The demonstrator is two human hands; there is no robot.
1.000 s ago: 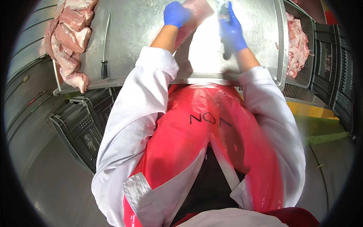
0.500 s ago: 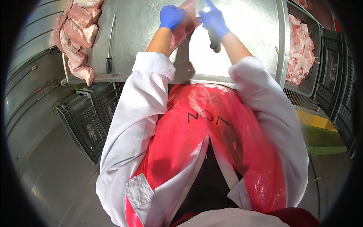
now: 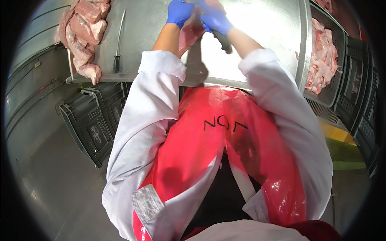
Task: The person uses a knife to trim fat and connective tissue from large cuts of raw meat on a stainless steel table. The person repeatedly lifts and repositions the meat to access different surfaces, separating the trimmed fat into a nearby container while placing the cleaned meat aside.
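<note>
A long piece of raw meat [image 3: 191, 33] lies on the metal worktable [image 3: 150, 30] at the top of the view. My left hand [image 3: 179, 13], in a blue glove, grips its left side with the fingers bent in. In my blue-gloved right hand [image 3: 215, 18] is a knife [image 3: 222, 41], its dark handle sticking out below the fist. The hand is against the right side of the meat. The blade is blurred and mostly hidden, so I cannot make out where its edge touches.
A sharpening steel [image 3: 120, 42] lies left on the table, beside a heap of meat pieces [image 3: 85, 32] overhanging the left edge. At the right, a crate [image 3: 339, 48] holds pale trimmings [image 3: 321, 60]. Dark crates [image 3: 94, 132] stand below the table at the left.
My right hand has moved left and closer to my left hand, with the knife in it. The whole view has shifted slightly.
</note>
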